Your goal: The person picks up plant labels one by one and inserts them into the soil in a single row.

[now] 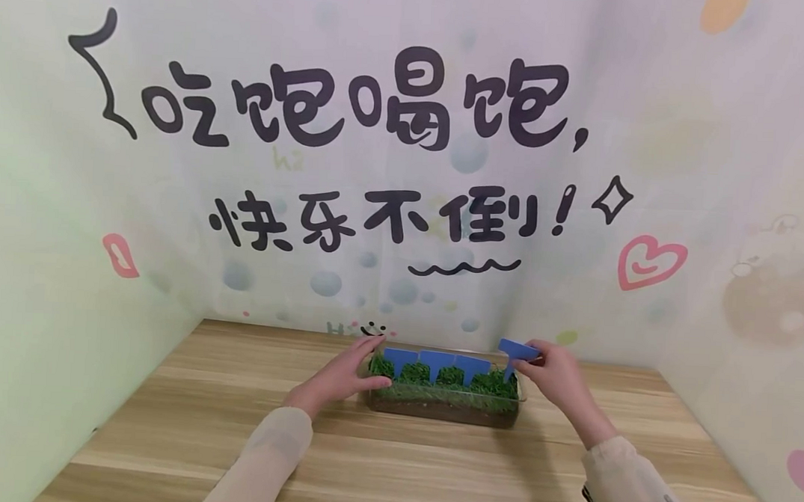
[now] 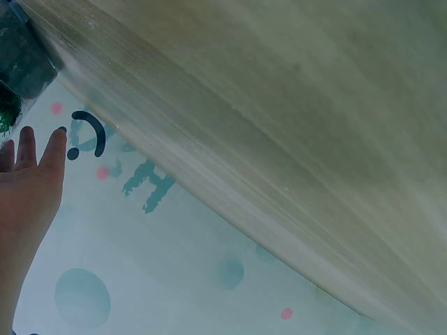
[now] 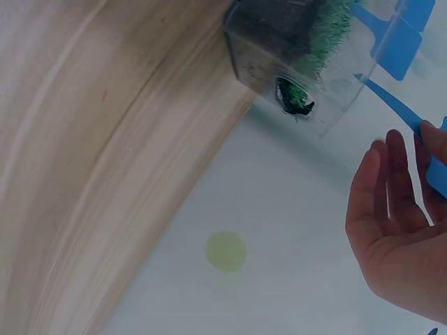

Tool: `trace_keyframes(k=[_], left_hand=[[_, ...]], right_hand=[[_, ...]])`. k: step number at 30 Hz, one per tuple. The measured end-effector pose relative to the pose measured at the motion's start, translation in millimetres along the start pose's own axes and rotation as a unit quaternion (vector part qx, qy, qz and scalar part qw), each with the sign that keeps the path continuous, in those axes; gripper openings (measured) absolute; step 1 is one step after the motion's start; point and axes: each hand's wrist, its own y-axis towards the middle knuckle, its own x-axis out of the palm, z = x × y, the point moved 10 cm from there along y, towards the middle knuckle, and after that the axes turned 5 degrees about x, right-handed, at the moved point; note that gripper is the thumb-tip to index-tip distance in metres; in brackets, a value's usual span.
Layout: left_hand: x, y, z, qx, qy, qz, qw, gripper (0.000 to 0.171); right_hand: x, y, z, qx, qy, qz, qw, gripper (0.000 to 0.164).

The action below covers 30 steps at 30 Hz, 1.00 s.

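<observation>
A long clear plastic box (image 1: 443,414) filled with dark soil and green grass (image 1: 412,390) is on the wooden table. Three blue T-shaped plant labels (image 1: 437,359) stand in a row in the grass. At the box's right end my right hand (image 1: 558,374) pinches another blue plant label (image 3: 394,105) by its upper part, the pointed stem aimed down at the grass. Whether its tip touches the grass I cannot tell. My left hand (image 1: 343,376) is at the box's left end, fingers extended (image 2: 28,188), thumb toward the front; contact is unclear.
The wooden table (image 1: 392,468) meets a pale backdrop (image 1: 400,296) close behind the box. Backdrop panels also rise on both sides. Black characters and coloured drawings are printed on the backdrop.
</observation>
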Motion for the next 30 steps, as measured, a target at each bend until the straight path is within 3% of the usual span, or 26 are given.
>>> trace_keyframes(k=[10,21,30], left_hand=[[0.6,0.6,-0.7,0.0,0.0,0.002,1.0,0.084],[1.3,1.9,-2.3,-0.001,0.001,0.001,1.0,0.084],[1.2,2.2,-2.8,-0.005,0.005,-0.001,1.0,0.085]], right_hand=[[12,8,10,-0.007,-0.012,0.015,1.0,0.01],[22,7,11,-0.01,-0.078,0.007,0.997,0.022],[27,11,9,-0.038,-0.146,0.015,0.988,0.034]])
